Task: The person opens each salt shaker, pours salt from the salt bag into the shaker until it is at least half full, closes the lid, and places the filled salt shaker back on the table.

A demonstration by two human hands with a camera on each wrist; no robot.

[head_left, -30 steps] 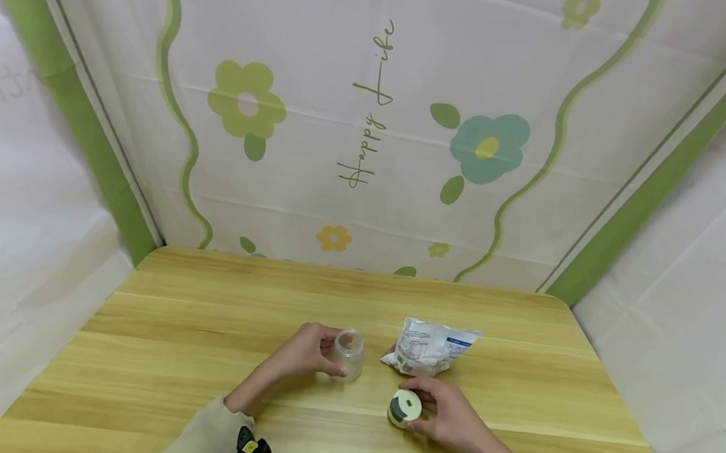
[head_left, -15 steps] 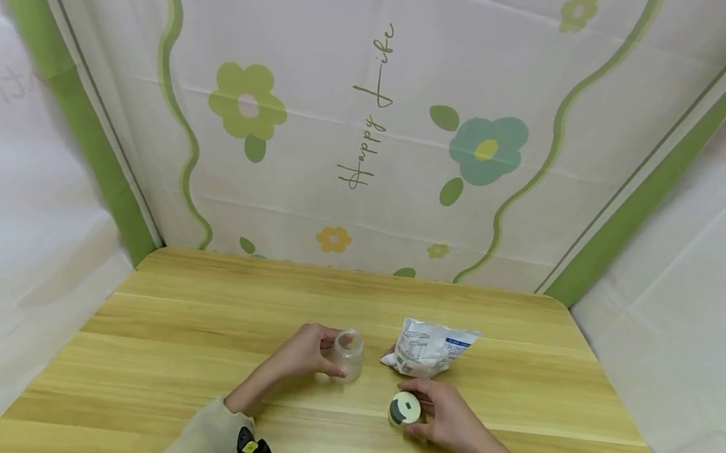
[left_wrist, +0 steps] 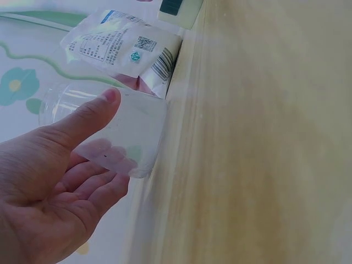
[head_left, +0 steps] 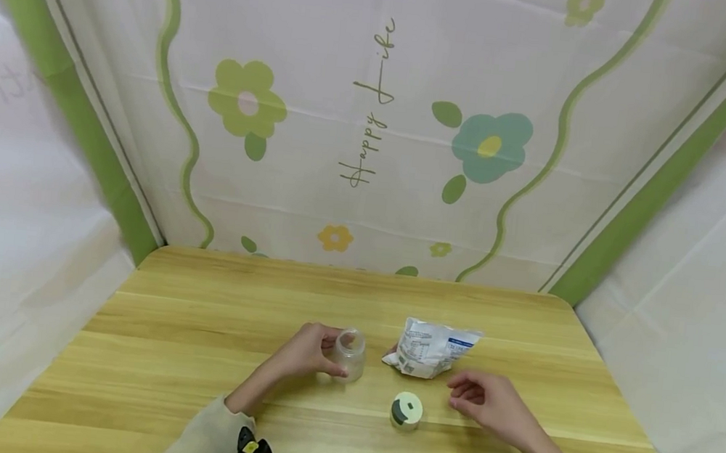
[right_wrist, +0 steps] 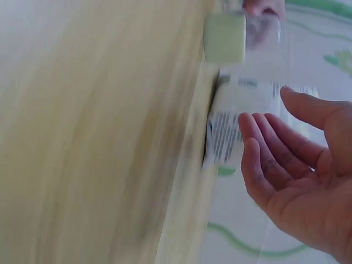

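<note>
My left hand point(head_left: 306, 351) grips a clear open-mouthed jar point(head_left: 350, 364) standing upright on the table, thumb on one side and fingers round the other. To its right sits a pale green round lid point(head_left: 407, 409) with a dark grey patch on top. Off to the right of that lid, my right hand point(head_left: 495, 407) hovers with loosely bent fingers and nothing in them. In the right wrist view, the thumb and fingers point(right_wrist: 250, 159) stand apart. A white printed packet point(head_left: 431, 350) lies behind the lid, between the two hands.
The wooden table point(head_left: 212, 292) has rounded far corners. White fabric point(head_left: 302, 177) with printed flowers rises behind it, and plain pale fabric hangs on both sides. A black strap piece point(head_left: 255, 449) is on the left sleeve.
My right hand has let go of the lid and moved to the right, leaving it on the table. The left hand keeps its grip on the jar in the same place.
</note>
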